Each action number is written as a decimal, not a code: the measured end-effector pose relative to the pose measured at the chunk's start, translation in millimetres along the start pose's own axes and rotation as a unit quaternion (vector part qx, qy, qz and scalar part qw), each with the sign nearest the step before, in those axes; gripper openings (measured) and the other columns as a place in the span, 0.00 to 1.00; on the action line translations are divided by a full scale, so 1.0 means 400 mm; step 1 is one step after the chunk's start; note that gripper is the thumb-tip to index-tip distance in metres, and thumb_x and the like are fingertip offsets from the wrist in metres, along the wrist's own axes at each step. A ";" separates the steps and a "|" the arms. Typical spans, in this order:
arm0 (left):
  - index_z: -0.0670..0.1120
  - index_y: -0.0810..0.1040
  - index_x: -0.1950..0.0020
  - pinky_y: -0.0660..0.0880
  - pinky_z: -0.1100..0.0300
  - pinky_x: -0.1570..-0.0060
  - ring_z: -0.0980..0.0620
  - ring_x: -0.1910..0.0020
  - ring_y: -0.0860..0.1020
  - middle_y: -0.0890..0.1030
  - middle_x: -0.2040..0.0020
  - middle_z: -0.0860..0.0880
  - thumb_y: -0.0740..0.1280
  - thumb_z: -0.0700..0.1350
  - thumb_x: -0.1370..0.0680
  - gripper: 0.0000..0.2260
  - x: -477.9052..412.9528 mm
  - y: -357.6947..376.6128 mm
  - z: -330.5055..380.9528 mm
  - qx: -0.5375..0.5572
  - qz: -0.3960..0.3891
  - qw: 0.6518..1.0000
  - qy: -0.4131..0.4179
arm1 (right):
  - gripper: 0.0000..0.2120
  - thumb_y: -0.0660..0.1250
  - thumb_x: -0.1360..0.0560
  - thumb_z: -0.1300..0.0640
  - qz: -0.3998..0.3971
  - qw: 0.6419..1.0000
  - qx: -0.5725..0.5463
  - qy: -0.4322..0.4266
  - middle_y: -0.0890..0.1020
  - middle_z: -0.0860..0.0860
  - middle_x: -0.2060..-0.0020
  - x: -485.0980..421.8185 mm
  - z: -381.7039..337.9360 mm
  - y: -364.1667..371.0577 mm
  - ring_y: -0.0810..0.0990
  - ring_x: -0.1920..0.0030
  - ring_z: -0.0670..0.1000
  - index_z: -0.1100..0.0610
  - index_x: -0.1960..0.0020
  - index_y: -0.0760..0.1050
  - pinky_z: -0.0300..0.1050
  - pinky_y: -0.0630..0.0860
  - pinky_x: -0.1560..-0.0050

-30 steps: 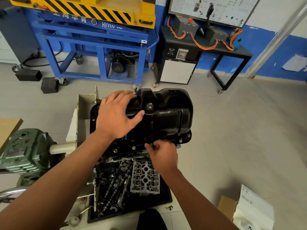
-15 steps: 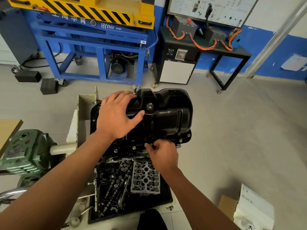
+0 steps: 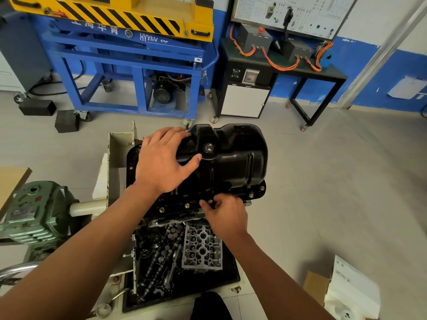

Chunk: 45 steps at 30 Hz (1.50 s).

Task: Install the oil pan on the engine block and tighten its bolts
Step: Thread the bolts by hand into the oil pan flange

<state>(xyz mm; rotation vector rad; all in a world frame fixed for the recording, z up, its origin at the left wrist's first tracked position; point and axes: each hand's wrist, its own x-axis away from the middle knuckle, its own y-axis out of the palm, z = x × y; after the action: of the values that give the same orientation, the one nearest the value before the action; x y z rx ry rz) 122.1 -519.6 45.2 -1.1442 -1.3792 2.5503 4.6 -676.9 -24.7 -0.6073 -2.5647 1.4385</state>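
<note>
Now my flat left hand [image 3: 161, 162] steadies the pan [image 3: 235, 158]; my right hand [image 3: 227, 213] pinches a near-rim bolt [image 3: 209, 201], probably hand-starting it; next, tightening.

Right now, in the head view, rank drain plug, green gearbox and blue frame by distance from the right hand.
1. Drain plug, on the oil pan just beyond the right hand.
2. Green gearbox, off to the left.
3. Blue frame, across the floor at the back.
</note>
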 end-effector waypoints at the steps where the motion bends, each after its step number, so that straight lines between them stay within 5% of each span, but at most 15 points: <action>1: 0.50 0.77 0.34 0.64 0.52 0.35 0.49 0.32 0.71 0.79 0.34 0.52 0.63 0.65 0.25 0.26 0.000 -0.001 0.001 0.000 0.000 1.000 0.000 | 0.20 0.70 0.26 0.42 0.001 1.000 -0.002 -0.002 0.73 0.46 0.77 0.001 -0.003 0.001 0.71 0.75 0.45 0.52 0.70 0.69 0.38 0.66 0.72; 5: 0.50 0.77 0.34 0.63 0.51 0.35 0.49 0.32 0.71 0.78 0.34 0.52 0.63 0.65 0.25 0.26 -0.002 -0.006 0.003 0.001 -0.006 1.000 -0.001 | 0.15 0.69 0.24 0.50 0.006 1.000 0.000 0.000 0.76 0.47 0.73 0.004 -0.007 0.009 0.74 0.71 0.50 0.55 0.67 0.74 0.41 0.70 0.69; 11: 0.50 0.77 0.34 0.63 0.50 0.35 0.49 0.32 0.71 0.78 0.34 0.52 0.63 0.65 0.25 0.26 0.000 -0.005 0.003 0.000 -0.008 1.000 -0.001 | 0.21 0.68 0.25 0.38 0.006 0.999 0.029 0.013 0.78 0.47 0.72 0.004 -0.006 0.001 0.78 0.68 0.50 0.54 0.65 0.75 0.42 0.75 0.67; 16: 0.49 0.76 0.33 0.64 0.49 0.34 0.49 0.31 0.70 0.78 0.33 0.51 0.64 0.65 0.24 0.26 0.000 -0.007 0.003 -0.003 -0.016 1.000 -0.005 | 0.16 0.68 0.24 0.49 0.001 1.000 -0.009 0.019 0.78 0.47 0.73 0.005 -0.004 0.004 0.77 0.69 0.53 0.55 0.67 0.74 0.43 0.73 0.67; 19: 0.50 0.76 0.33 0.64 0.49 0.34 0.49 0.31 0.70 0.78 0.33 0.52 0.63 0.65 0.24 0.26 0.000 -0.011 0.006 -0.005 -0.024 1.000 -0.007 | 0.19 0.67 0.23 0.41 -0.011 0.999 0.034 0.023 0.80 0.49 0.69 -0.001 -0.012 -0.005 0.80 0.66 0.53 0.54 0.64 0.78 0.45 0.78 0.64; 22: 0.50 0.76 0.33 0.64 0.49 0.34 0.49 0.31 0.70 0.78 0.33 0.52 0.63 0.65 0.24 0.26 0.000 -0.014 0.009 -0.003 -0.028 1.000 -0.010 | 0.19 0.68 0.25 0.38 -0.012 0.999 0.031 0.022 0.79 0.47 0.70 0.000 -0.014 -0.007 0.79 0.67 0.50 0.53 0.64 0.78 0.42 0.74 0.67; 26: 0.50 0.76 0.33 0.65 0.48 0.35 0.49 0.31 0.70 0.78 0.33 0.52 0.62 0.65 0.25 0.26 0.001 -0.016 0.014 -0.004 -0.029 0.999 -0.017 | 0.19 0.69 0.25 0.50 -0.017 1.000 -0.022 0.007 0.72 0.45 0.78 -0.001 -0.002 0.003 0.72 0.74 0.48 0.54 0.71 0.70 0.39 0.66 0.70; 32: 0.49 0.76 0.35 0.66 0.46 0.35 0.47 0.31 0.71 0.79 0.34 0.51 0.62 0.64 0.25 0.26 -0.002 -0.016 0.019 -0.006 -0.026 0.999 -0.023 | 0.23 0.66 0.25 0.36 -0.033 0.999 0.005 0.002 0.77 0.46 0.75 -0.008 0.006 -0.010 0.78 0.71 0.49 0.54 0.67 0.76 0.42 0.76 0.69; 37: 0.50 0.77 0.35 0.68 0.47 0.37 0.48 0.32 0.72 0.79 0.35 0.52 0.63 0.63 0.24 0.24 -0.001 -0.009 0.023 -0.013 -0.015 0.999 -0.027 | 0.22 0.68 0.25 0.49 -0.029 0.999 -0.031 0.004 0.70 0.46 0.78 -0.006 0.010 -0.003 0.70 0.75 0.48 0.54 0.73 0.65 0.40 0.68 0.70; 42: 0.51 0.76 0.35 0.69 0.46 0.36 0.49 0.31 0.72 0.78 0.34 0.53 0.63 0.63 0.24 0.23 0.000 -0.007 0.023 -0.013 -0.018 0.999 -0.035 | 0.21 0.64 0.23 0.37 -0.035 0.999 0.017 0.003 0.80 0.47 0.69 -0.005 0.014 -0.007 0.80 0.66 0.51 0.53 0.62 0.79 0.44 0.77 0.64; 45: 0.51 0.76 0.35 0.68 0.46 0.35 0.49 0.30 0.71 0.78 0.33 0.53 0.63 0.62 0.24 0.23 0.003 -0.008 0.033 -0.008 -0.020 0.999 -0.047 | 0.15 0.67 0.24 0.43 -0.037 0.999 -0.012 -0.013 0.80 0.45 0.69 -0.003 0.023 -0.002 0.76 0.68 0.47 0.52 0.63 0.76 0.40 0.72 0.67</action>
<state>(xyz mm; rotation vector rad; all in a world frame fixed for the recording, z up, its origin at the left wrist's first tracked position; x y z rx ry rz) 112.1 -526.8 51.4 -1.0012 -1.4297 2.6005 2.6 -685.1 -28.8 -0.4951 -2.5982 1.4034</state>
